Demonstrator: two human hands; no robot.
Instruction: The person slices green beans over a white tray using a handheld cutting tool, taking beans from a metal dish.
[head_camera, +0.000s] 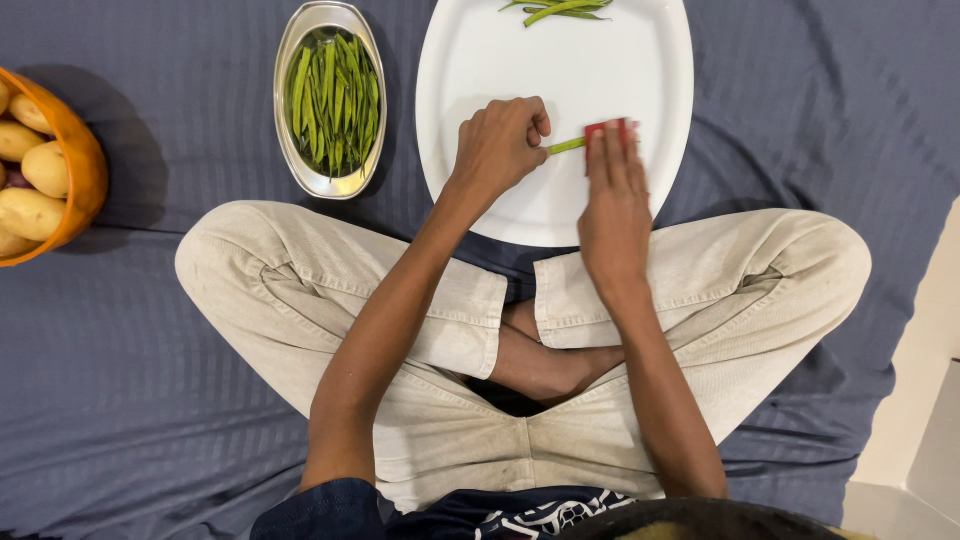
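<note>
My left hand (500, 145) pinches one end of a green bean (567, 146) over the large white oval plate (650, 60). My right hand (612, 190) lies flat with its fingers over a red-handled tool (606, 127), pressed against the bean's other end. A few more green beans (560, 9) lie at the plate's far edge. An oval steel dish (290, 130) full of green beans (333, 100) stands left of the plate.
An orange bowl (85, 165) of potatoes (30, 190) sits at the far left. Everything rests on a dark blue sheet (150, 370). My crossed legs in beige trousers (400, 300) lie just below the plate. A pale floor edge (930, 400) shows at right.
</note>
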